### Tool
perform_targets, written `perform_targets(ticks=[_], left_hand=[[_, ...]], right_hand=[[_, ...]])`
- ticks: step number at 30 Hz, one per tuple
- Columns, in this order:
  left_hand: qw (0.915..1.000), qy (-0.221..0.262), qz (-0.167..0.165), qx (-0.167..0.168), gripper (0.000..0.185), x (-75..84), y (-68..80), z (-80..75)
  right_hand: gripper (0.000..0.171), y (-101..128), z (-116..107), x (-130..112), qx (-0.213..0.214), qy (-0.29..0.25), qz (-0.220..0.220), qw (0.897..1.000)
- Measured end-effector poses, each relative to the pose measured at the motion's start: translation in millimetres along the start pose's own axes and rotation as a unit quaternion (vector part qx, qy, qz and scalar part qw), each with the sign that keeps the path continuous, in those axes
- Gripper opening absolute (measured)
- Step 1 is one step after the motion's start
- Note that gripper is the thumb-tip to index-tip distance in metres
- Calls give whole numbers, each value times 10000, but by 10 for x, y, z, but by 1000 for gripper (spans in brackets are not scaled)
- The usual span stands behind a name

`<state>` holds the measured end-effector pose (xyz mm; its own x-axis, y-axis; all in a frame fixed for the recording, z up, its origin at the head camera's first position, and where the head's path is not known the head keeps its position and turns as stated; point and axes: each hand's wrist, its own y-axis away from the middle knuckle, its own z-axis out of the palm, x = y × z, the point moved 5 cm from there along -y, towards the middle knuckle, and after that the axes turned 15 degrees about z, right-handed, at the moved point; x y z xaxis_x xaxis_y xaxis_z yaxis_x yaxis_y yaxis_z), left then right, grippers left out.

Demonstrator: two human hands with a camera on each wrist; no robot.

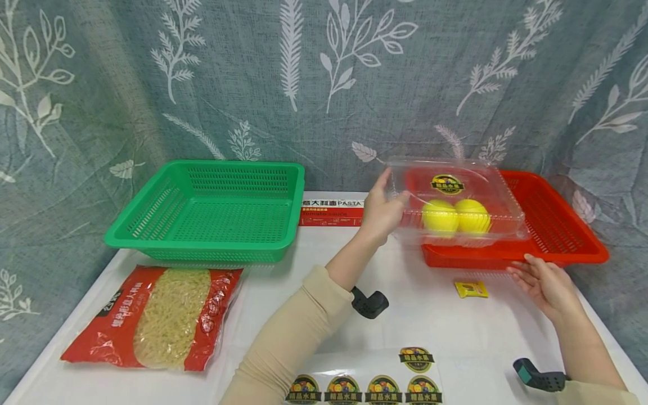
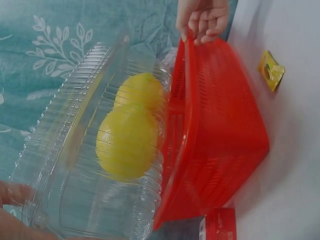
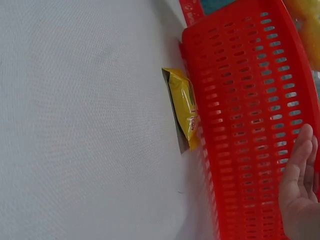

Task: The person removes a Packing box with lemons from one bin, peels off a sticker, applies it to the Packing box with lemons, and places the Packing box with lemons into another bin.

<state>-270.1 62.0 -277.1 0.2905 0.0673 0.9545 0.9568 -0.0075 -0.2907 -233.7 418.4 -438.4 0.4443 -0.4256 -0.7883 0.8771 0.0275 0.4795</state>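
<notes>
Up at the far side of the white surface, the left hand grips the near left corner of a clear plastic clamshell box, thumb and fingers curled round its edge, and holds it tilted above the left part of the red basket. Inside the box lie two yellow lemons side by side, under a round fruit sticker on the lid. The right hand lies with its fingers straight and relaxed, fingertips touching the near rim of the red basket and gripping nothing. Just left of that hand, on the surface beside the basket's front wall, sits a small yellow sachet. Well to the left of the left hand stands a green basket, with a red bag of pasta in front of it. Behind the left hand, a red-and-white pasta carton lies between the two baskets. Near the person's forearms lies a sheet of round fruit stickers.
</notes>
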Motion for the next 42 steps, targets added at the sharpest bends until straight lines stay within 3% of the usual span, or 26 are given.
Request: perform_targets(ticks=[12, 20, 30, 36, 42], left_hand=[[9996, -27, 32, 265, 60, -83, -113, 267], [9996, -145, 49, 235, 59, -68, -172, 447], [9994, -19, -23, 337, 59, -76, -142, 670], [9993, -45, 21, 370, 58, -136, -118, 739], [9995, 2, -34, 326, 58, -186, -95, 787]], right_hand=[[29, 292, 346, -67, 203, 61, 157, 9997], [39, 485, 581, -127, -48, -227, 364, 9991], [42, 460, 564, -122, 36, -187, 377, 9991], [40, 389, 496, -109, 199, -86, 380, 9990], [40, 461, 591, -117, 105, -147, 471, 9987]])
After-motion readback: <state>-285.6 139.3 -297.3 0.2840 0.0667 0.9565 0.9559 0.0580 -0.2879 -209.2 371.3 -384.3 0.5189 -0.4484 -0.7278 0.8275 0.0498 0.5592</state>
